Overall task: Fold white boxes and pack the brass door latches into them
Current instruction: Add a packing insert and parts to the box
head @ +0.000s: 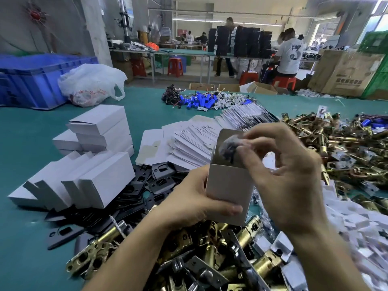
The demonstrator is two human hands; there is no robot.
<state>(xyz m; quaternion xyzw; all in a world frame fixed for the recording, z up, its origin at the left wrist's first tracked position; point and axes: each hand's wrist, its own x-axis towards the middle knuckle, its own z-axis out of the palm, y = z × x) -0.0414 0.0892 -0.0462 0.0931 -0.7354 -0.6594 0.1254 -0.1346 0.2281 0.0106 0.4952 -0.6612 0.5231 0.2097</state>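
My left hand (195, 198) grips an upright white box (228, 194) with its top flap open, held above the table's near middle. At the box mouth my right hand (281, 171) pinches a small clear bag (230, 148) holding dark parts, blurred, half inside the opening. Brass door latches (210, 253) lie heaped just below my hands, and more brass latches (346, 148) are piled at the right. Flat unfolded white boxes (193, 141) fan out behind the held box. Closed white boxes (98, 131) are stacked at the left, with more closed boxes (84, 183) lying in a row in front of them.
Black strike plates (147, 185) are spread between the box rows and the latch heap. Small white bags (357, 227) cover the near right. Blue batteries with wires (199, 100), a white plastic bag (90, 82) and a blue crate (35, 78) sit farther back on the green table (25, 238). People work at benches behind.
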